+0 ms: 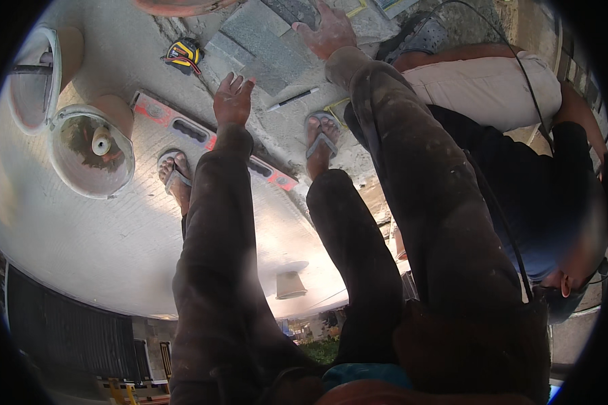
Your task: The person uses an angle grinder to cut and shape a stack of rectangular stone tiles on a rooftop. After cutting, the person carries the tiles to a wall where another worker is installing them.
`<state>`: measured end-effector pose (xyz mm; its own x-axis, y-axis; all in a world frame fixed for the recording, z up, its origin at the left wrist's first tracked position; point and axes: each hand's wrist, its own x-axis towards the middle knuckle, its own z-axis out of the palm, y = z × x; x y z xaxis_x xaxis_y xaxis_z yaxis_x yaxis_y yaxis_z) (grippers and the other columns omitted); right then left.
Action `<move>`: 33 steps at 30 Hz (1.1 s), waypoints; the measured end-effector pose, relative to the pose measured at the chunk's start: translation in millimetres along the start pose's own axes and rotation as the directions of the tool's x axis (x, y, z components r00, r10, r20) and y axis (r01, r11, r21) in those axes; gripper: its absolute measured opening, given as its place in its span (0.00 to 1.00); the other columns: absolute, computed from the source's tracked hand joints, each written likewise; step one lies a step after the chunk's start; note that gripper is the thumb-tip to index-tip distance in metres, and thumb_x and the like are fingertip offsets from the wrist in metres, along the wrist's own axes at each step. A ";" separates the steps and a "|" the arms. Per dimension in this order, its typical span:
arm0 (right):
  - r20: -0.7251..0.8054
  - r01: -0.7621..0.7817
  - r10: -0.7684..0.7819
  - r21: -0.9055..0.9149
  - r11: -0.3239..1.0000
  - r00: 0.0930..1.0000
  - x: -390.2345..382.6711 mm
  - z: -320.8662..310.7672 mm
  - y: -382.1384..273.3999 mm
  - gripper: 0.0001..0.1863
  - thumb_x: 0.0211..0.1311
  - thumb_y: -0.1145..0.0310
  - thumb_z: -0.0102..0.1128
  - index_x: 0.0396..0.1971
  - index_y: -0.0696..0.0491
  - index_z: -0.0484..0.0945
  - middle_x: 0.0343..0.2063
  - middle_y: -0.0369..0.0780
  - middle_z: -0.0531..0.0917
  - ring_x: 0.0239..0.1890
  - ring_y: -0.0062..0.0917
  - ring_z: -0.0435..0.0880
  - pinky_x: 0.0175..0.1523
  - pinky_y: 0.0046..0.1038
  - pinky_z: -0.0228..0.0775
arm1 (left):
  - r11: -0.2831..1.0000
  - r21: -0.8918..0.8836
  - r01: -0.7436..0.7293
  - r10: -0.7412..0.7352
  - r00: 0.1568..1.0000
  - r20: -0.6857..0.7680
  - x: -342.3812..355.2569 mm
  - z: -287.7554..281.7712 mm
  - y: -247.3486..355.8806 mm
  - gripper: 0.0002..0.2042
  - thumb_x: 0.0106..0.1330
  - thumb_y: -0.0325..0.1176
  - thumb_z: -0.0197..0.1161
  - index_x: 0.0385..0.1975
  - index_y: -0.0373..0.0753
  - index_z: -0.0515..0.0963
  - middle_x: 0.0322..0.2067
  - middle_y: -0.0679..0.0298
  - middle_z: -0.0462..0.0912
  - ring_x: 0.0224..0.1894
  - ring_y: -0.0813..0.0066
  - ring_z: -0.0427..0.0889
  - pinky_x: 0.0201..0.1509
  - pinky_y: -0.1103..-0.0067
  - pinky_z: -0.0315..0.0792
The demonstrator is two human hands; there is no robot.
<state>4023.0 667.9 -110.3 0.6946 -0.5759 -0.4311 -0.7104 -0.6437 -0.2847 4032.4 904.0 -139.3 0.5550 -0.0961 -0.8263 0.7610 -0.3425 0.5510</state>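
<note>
the right hand (327,30) lies flat with fingers spread on a grey paving tile (260,40), pressing it onto the mortar bed. the left hand (233,98) hovers open just below this tile, gripping nothing, above the red spirit level (213,143). a pencil (292,99) lies right of the level and a yellow tape measure (184,54) left of the tile. only few tiles seem laid, so much ground is left, i judge. the tile's top edge is cut off, and another person (520,169) at the right hides the ground there.
</note>
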 end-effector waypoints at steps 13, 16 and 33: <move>0.407 -0.561 0.493 0.061 0.825 0.769 -444.8 -186.3 -32.6 0.33 0.60 0.46 0.64 0.56 0.57 0.76 0.53 0.54 0.77 0.60 0.48 0.73 0.66 0.42 0.65 | 0.263 0.753 -0.603 -0.319 0.682 0.658 -339.1 -322.7 66.8 0.32 0.70 0.58 0.53 0.67 0.45 0.67 0.67 0.47 0.67 0.72 0.48 0.62 0.71 0.43 0.52; 0.645 -0.970 0.728 0.101 0.222 0.233 -581.1 -198.9 -34.9 0.44 0.62 0.34 0.58 0.65 0.56 0.70 0.64 0.54 0.71 0.67 0.41 0.70 0.70 0.39 0.61 | 0.370 0.792 -0.486 -0.312 0.738 0.598 -389.1 -352.9 118.0 0.36 0.70 0.63 0.50 0.71 0.45 0.62 0.71 0.46 0.61 0.73 0.48 0.60 0.73 0.52 0.55; 0.768 -0.746 0.315 0.295 0.597 0.557 -726.3 -225.7 -217.0 0.54 0.56 0.26 0.52 0.71 0.55 0.61 0.68 0.52 0.67 0.70 0.43 0.66 0.73 0.41 0.55 | 0.313 0.803 -0.507 -0.426 0.681 0.596 -366.1 -415.2 273.5 0.25 0.67 0.36 0.59 0.65 0.42 0.72 0.48 0.60 0.84 0.44 0.74 0.81 0.46 0.76 0.75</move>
<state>3698.3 1112.1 457.8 0.0755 -0.1363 -0.9878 -0.9757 0.1942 -0.1013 4176.8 1233.5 362.5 -0.1461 -0.4766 -0.8669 -0.3130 -0.8090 0.4975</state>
